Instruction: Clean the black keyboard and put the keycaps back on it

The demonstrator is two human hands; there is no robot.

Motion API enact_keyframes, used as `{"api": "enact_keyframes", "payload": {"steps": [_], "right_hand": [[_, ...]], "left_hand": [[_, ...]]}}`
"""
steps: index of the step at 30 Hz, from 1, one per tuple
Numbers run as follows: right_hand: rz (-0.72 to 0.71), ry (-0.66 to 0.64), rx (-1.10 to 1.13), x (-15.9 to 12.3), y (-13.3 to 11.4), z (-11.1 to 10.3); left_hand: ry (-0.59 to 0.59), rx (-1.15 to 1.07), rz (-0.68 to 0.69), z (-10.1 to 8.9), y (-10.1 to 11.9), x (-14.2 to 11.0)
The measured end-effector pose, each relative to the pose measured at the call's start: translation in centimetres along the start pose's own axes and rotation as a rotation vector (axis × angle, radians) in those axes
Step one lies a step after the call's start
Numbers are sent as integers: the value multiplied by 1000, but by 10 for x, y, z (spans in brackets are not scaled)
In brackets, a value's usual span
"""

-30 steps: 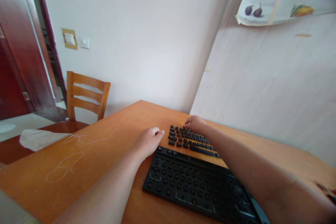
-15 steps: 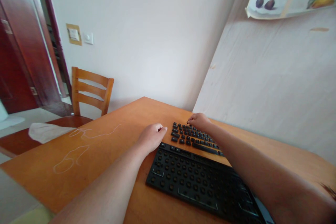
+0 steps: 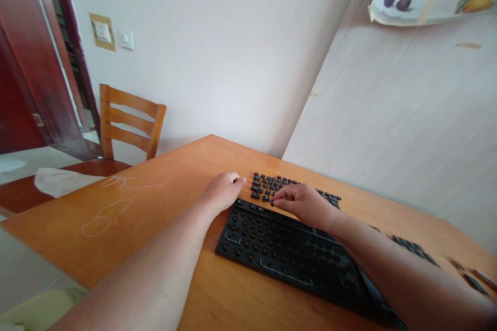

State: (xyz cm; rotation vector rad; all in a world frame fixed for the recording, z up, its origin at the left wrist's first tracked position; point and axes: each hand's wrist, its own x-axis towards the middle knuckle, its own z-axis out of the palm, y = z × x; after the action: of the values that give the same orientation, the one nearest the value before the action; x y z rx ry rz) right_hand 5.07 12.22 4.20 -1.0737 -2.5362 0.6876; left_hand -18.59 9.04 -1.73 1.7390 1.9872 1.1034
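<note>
A black keyboard (image 3: pixel 283 248) lies on the wooden table, most of its key switches bare, with a few keycaps (image 3: pixel 253 207) seated along its far left edge. Behind it, loose black keycaps (image 3: pixel 267 184) are laid out in rows. My right hand (image 3: pixel 303 204) hovers over the keyboard's far edge, thumb and fingers pinching a small black keycap (image 3: pixel 272 203). My left hand (image 3: pixel 225 190) rests closed by the keyboard's far left corner. Its curled fingers hide whatever they may hold. My right forearm covers part of the keyboard's right side.
More loose keycaps (image 3: pixel 411 245) lie beyond my right forearm, with thin pen-like items (image 3: pixel 466 274) farther right. Pale string (image 3: pixel 101 220) lies on the table's left part. A wooden chair (image 3: pixel 130 121) stands at the left edge, and a wall borders the far side.
My right hand has come back from the far rows of keycaps toward the keyboard's far edge, a keycap between its fingers. My left hand keeps its place. The view has shifted slightly.
</note>
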Motion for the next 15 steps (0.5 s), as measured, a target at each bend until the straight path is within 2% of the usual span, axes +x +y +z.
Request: {"api": "enact_keyframes", "payload": {"steps": [5, 15], "right_hand": [[-3, -46, 2, -11, -11, 9], [4, -53, -47, -9, -11, 14]], "left_hand": [[-13, -17, -6, -2, 2, 0], [-13, -10, -23, -2, 4, -1]]}}
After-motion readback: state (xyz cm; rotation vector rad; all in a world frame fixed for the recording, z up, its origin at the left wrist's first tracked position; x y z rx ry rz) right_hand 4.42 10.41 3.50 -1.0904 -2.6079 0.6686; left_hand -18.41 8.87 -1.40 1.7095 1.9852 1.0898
